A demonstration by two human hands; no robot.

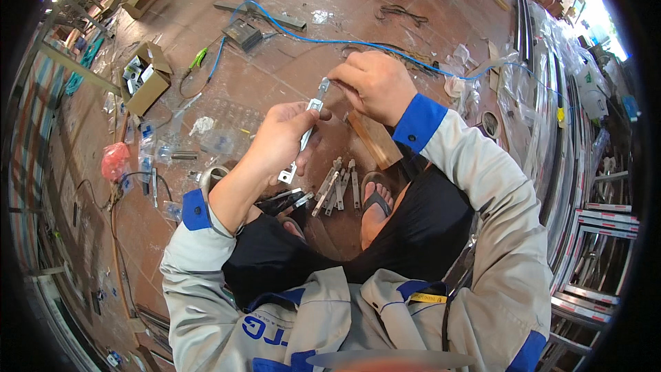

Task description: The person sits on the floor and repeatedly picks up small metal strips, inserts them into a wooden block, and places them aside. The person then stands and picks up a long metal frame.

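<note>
Your left hand (282, 134) is closed around the middle of a slim metal fitting (316, 104), holding it above the floor (241, 76) in front of your knees. Its long axis runs diagonally: one end points up and to your right, the other down and to your left. Your right hand (380, 86) has its fingers curled in at the upper end; you can't tell whether they grip it. Similar metal pieces (335, 191) lie between your feet.
</note>
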